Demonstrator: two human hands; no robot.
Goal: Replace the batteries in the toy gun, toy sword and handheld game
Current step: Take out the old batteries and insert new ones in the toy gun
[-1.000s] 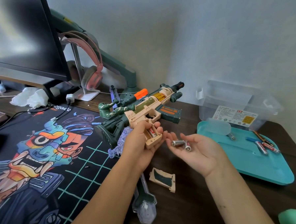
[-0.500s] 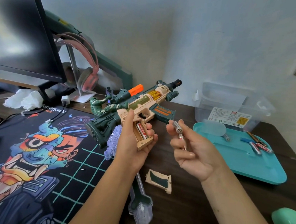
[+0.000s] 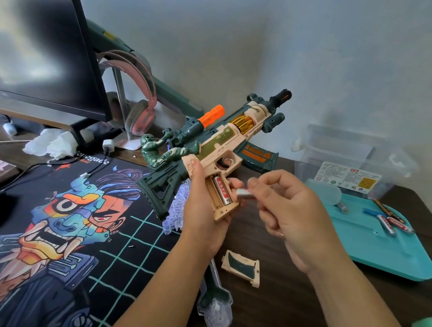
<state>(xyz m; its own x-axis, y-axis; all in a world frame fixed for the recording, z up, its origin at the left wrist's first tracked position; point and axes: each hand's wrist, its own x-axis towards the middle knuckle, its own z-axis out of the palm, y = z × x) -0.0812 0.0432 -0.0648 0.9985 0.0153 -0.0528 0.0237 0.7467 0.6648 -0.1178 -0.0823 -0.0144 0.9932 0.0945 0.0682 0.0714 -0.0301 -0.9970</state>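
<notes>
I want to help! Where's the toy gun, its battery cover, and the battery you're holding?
toy gun [image 3: 211,160]: head view, tan body beside the trigger.
battery cover [image 3: 240,265]: head view, dark green middle panel.
battery [image 3: 244,193]: head view, silver side.

Monitor [image 3: 40,49], pink headphones [image 3: 140,114], perhaps crumpled tissue [image 3: 51,143]

One wide-angle view, worn on the person's head, looks forward and down over the table [image 3: 290,304] toward the wall [image 3: 291,42] behind it. It sits close: both forearms [image 3: 153,297] rise from the bottom edge, and the left hand [image 3: 202,212] gripping the toy gun [image 3: 218,143] and the right hand [image 3: 290,212] pinching a battery [image 3: 244,193] fill the centre. The monitor [image 3: 40,49] bows at the left edge, the tray [image 3: 380,247] lies far right
</notes>
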